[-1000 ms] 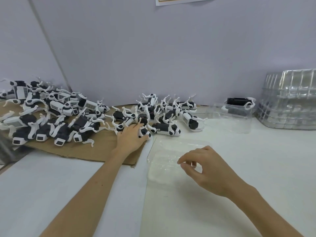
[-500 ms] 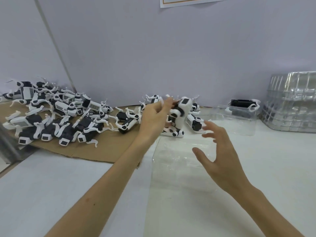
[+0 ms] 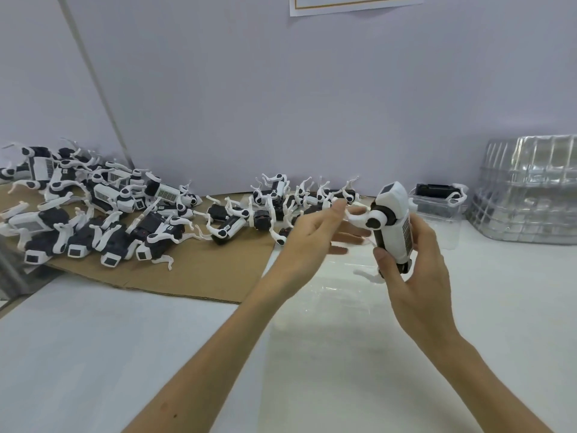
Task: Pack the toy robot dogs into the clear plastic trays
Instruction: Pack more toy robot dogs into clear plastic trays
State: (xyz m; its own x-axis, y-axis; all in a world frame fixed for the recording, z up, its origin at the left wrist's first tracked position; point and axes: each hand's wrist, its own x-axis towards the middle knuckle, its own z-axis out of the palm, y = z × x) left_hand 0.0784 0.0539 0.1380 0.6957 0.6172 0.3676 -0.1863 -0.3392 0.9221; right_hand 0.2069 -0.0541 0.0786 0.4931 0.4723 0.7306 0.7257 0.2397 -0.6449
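Note:
My right hand [image 3: 415, 276] grips a white and black toy robot dog [image 3: 394, 223] by its body and holds it upright above the table. My left hand [image 3: 312, 239] pinches the end of one white leg of that dog between thumb and fingers. A clear plastic tray [image 3: 327, 298] lies on the white table right under both hands, with nothing in it. More toy dogs lie in a small heap [image 3: 281, 204] behind my left hand and in a bigger heap [image 3: 93, 207] at the far left.
Both heaps rest on a brown cardboard sheet [image 3: 193, 270]. At the back right stands a clear tray [image 3: 437, 210] with a dog in it. A tall stack of clear trays [image 3: 530, 201] fills the right edge. A wall runs close behind.
The dog has passed from my left hand to my right hand, which now grips its body. My left hand has shifted to one of its legs.

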